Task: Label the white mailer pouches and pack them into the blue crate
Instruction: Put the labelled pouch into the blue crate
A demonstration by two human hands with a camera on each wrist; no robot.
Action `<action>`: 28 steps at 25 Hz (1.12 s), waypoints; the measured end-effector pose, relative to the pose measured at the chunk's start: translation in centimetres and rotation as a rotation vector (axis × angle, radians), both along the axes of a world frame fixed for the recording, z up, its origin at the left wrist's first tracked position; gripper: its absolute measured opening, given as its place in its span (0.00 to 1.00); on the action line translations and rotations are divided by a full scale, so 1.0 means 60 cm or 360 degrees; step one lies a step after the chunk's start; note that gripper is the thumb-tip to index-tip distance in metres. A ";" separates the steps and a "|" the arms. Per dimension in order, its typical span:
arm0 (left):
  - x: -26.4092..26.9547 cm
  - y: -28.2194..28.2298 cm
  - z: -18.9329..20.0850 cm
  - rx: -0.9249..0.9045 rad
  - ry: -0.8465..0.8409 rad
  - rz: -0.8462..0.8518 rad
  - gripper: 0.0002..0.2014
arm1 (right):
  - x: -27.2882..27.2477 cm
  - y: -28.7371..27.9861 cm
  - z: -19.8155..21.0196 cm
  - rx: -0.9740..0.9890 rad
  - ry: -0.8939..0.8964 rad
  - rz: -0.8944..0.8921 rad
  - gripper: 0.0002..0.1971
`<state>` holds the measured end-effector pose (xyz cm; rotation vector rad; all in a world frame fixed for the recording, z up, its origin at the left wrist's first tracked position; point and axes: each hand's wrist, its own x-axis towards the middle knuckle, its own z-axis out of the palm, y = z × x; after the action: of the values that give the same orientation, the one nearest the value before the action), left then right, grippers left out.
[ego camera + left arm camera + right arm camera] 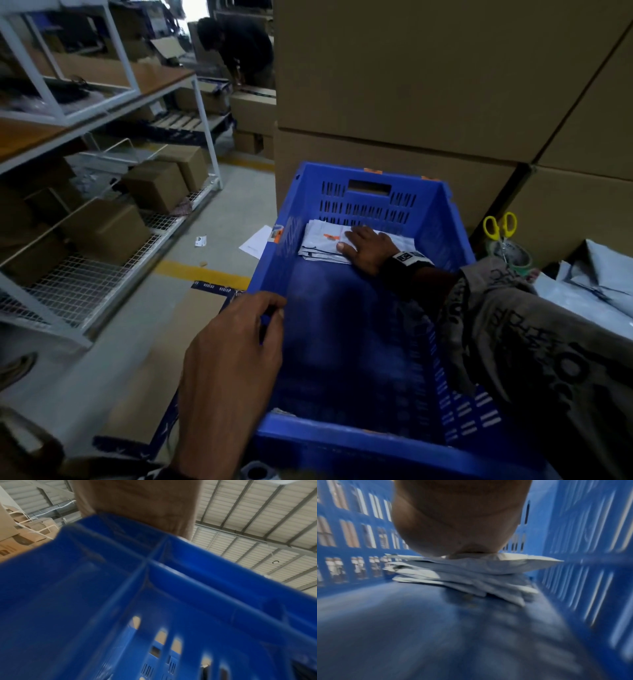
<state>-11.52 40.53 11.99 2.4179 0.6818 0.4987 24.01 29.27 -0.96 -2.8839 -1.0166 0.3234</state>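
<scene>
Left hand is curled on the near left rim of the blue crate | right hand is pressed flat, fingers straight, on a small stack of white pouches at the far end | progress: early, most of the floor is bare | more pouches are left outside, at the right

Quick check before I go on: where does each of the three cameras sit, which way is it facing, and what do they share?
Head: on the head, facing forward and down into the crate; shows the left hand at the left rim and the right hand flat on the pouches.
Left wrist: outside the crate's rim, facing up past it to the ceiling; shows the palm.
Right wrist: low inside the crate, facing along its floor; shows the palm on the pouches.
Shared: all see the crate; head and right wrist see the pouches.
</scene>
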 end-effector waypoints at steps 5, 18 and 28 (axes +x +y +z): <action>0.002 0.001 0.000 -0.0056 -0.0016 0.0024 0.07 | 0.037 -0.005 0.003 -0.0015 -0.0007 0.0100 0.33; -0.004 -0.004 0.001 0.0082 -0.0040 0.0039 0.05 | -0.063 -0.060 0.288 -0.0416 -0.0057 0.0408 0.18; -0.033 -0.176 -0.002 -0.0042 -0.0247 -0.0002 0.06 | -0.358 -0.423 0.246 0.0675 -0.0100 0.0684 0.22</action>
<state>-13.48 29.98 11.84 2.3261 0.6156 0.6644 2.55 3.87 13.80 -2.3006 -1.5040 0.0264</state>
